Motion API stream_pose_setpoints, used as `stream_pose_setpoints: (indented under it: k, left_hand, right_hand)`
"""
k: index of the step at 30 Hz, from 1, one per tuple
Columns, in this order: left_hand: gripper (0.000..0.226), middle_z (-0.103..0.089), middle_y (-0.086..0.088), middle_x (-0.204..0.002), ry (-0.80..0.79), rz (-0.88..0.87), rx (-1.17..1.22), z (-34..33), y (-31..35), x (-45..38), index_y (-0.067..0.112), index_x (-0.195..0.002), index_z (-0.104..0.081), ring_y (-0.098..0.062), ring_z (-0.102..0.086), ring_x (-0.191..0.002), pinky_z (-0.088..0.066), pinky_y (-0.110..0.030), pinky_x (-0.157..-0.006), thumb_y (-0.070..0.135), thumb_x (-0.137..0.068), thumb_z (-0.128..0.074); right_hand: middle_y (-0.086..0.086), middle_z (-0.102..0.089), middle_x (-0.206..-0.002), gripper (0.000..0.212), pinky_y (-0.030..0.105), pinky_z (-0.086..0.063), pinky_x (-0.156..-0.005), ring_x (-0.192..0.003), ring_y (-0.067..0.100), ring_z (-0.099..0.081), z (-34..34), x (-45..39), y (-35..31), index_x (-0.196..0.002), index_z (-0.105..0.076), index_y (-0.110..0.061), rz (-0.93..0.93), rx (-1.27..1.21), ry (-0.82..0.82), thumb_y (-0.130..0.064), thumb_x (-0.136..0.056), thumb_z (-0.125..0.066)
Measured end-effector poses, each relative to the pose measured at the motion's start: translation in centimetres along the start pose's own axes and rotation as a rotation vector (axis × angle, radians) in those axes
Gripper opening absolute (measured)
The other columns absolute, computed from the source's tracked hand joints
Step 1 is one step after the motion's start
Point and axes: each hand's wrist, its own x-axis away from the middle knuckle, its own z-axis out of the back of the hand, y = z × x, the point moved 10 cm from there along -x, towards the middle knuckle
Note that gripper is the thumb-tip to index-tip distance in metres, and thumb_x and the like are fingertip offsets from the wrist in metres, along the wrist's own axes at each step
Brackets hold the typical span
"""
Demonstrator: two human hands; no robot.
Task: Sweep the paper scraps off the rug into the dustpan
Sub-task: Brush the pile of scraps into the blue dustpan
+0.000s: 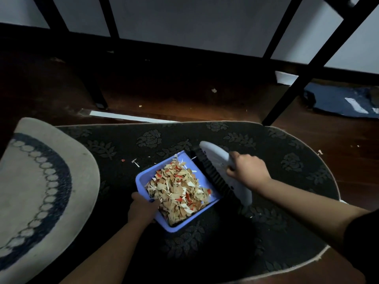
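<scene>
A blue dustpan [143, 178] sits on the dark floral rug [266, 144], heaped with tan, white and red paper scraps [180, 191]. My left hand [142, 210] grips the pan's near left rim, thumb over the edge. My right hand [247, 171] holds a pale hand brush [215, 158]; its black bristles lie along the pan's open right side. A few loose scraps [135, 161] lie on the rug just left of the pan's far corner.
A round cream rug with a blue ring [41, 191] overlaps the dark rug at left. Black metal frame legs [307, 83] stand on the wooden floor behind. A blue cloth [338, 101] lies at far right. Stray scraps [214, 90] dot the floor.
</scene>
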Motion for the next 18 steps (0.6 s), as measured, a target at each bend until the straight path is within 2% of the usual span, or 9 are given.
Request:
stream_pose_setpoints:
  k: [2, 5, 7, 10, 13, 14, 18]
  left_hand:
    - [0.058, -0.050, -0.024, -0.122, 0.016, -0.004, 0.021, 0.7, 0.2, 0.3, -0.001, -0.126, -0.030, -0.039, -0.058, -0.104, -0.052, -0.045, -0.086, 0.021, -0.086, -0.066]
    - [0.048, -0.051, -0.023, -0.111, 0.045, -0.016, 0.104, 2.4, 0.7, 1.1, 0.005, -0.107, -0.028, -0.038, -0.059, -0.101, -0.054, -0.050, -0.085, 0.018, -0.085, -0.068]
    - [0.047, -0.054, -0.018, -0.104, 0.052, -0.019, 0.169, 3.8, 0.8, 1.7, 0.004, -0.108, -0.033, -0.036, -0.062, -0.090, -0.057, -0.052, -0.076, 0.019, -0.083, -0.070]
    - [0.050, -0.063, -0.019, -0.102, 0.065, -0.041, 0.220, 6.1, 0.5, 2.0, 0.002, -0.115, -0.045, -0.035, -0.067, -0.080, -0.059, -0.051, -0.060, 0.022, -0.078, -0.072]
    - [0.045, -0.060, -0.018, -0.102, 0.126, -0.039, 0.233, 9.2, 0.0, 3.3, 0.002, -0.112, -0.040, -0.034, -0.065, -0.078, -0.057, -0.038, -0.050, 0.019, -0.082, -0.070]
    - [0.045, -0.060, -0.018, -0.102, 0.152, -0.039, 0.230, 10.3, -0.4, 3.7, 0.003, -0.112, -0.038, -0.034, -0.064, -0.078, -0.056, -0.036, -0.051, 0.018, -0.082, -0.069]
    - [0.049, -0.063, -0.018, -0.099, 0.185, -0.020, 0.207, 13.3, -2.1, 4.5, 0.004, -0.115, -0.039, -0.033, -0.067, -0.073, -0.060, -0.043, -0.060, 0.021, -0.081, -0.069]
  right_hand:
    - [0.011, -0.067, -0.100, 0.035, 0.033, -0.041, -0.063, -0.090, 0.033, -0.065, 1.8, -0.4, 0.0, -0.112, -0.052, -0.016, 0.007, -0.002, 0.023, -0.040, -0.086, -0.052]
    - [0.011, -0.066, -0.100, 0.035, 0.033, -0.040, -0.062, -0.089, 0.033, -0.064, 4.7, -0.8, -1.3, -0.114, -0.052, -0.015, 0.052, 0.027, 0.046, -0.038, -0.087, -0.052]
    - [0.009, -0.065, -0.096, 0.032, 0.031, -0.040, -0.059, -0.084, 0.032, -0.063, 6.4, -1.0, -2.4, -0.112, -0.051, -0.014, 0.077, 0.053, 0.051, -0.036, -0.089, -0.051]
    - [0.007, -0.061, -0.087, 0.029, 0.030, -0.037, -0.055, -0.075, 0.030, -0.059, 8.8, -1.0, -4.3, -0.108, -0.050, -0.013, 0.100, 0.073, 0.063, -0.036, -0.090, -0.050]
    - [0.006, -0.061, -0.087, 0.031, 0.030, -0.033, -0.052, -0.074, 0.029, -0.059, 10.3, -0.8, -6.2, -0.110, -0.050, -0.014, 0.111, 0.088, 0.096, -0.036, -0.089, -0.050]
    - [0.006, -0.062, -0.089, 0.032, 0.029, -0.032, -0.051, -0.075, 0.029, -0.059, 10.5, -0.8, -6.8, -0.111, -0.051, -0.015, 0.114, 0.078, 0.103, -0.036, -0.088, -0.050]
    - [0.004, -0.065, -0.094, 0.030, 0.029, -0.035, -0.055, -0.079, 0.027, -0.061, 11.2, -0.6, -8.3, -0.109, -0.054, -0.017, 0.107, 0.050, 0.132, -0.035, -0.086, -0.050]
